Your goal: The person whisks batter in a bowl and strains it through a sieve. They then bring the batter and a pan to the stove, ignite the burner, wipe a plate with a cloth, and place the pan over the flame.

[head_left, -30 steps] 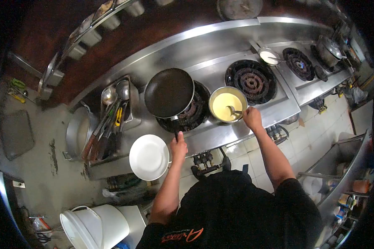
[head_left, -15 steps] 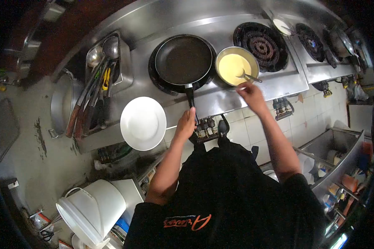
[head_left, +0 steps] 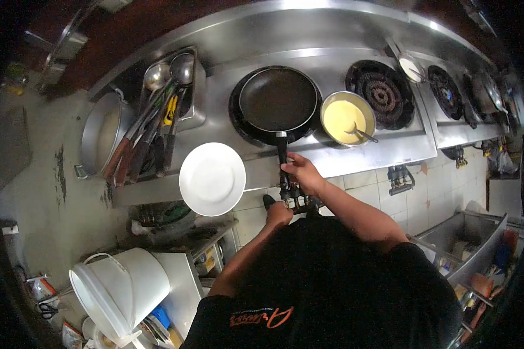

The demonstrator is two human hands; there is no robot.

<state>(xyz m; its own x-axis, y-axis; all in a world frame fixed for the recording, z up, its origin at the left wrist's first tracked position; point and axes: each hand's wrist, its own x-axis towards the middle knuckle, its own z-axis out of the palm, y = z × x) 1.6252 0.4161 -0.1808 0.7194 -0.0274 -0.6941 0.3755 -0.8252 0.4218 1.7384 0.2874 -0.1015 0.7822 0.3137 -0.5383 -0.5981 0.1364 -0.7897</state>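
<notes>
A black non-stick frying pan (head_left: 278, 99) sits on the left burner, its handle pointing toward me. My right hand (head_left: 304, 174) is at that handle from the right side, its fingers curled against it. Lower down, my left hand (head_left: 280, 214) is closed beside the gas valves (head_left: 298, 200) under the stove's front edge; what its fingers touch is hidden. Right of the pan stands a metal bowl (head_left: 371, 114) of pale yellow liquid (head_left: 339, 119), with a spoon (head_left: 364, 135) leaning in it. A white plate (head_left: 212, 179) is left of the pan handle, at the counter's edge.
A steel container (head_left: 199, 87) of ladles (head_left: 182, 70) with long handles stands at the left, beside a large pot (head_left: 99, 131). Another burner (head_left: 381, 93) lies right of the bowl. A white bucket (head_left: 122, 288) stands lower left, and a steel sink-like bin (head_left: 463, 232) is at right.
My right hand has moved left from the spoon in the bowl to the pan handle. My left hand has dropped from beside the handle to the gas valves. The view has shifted slightly.
</notes>
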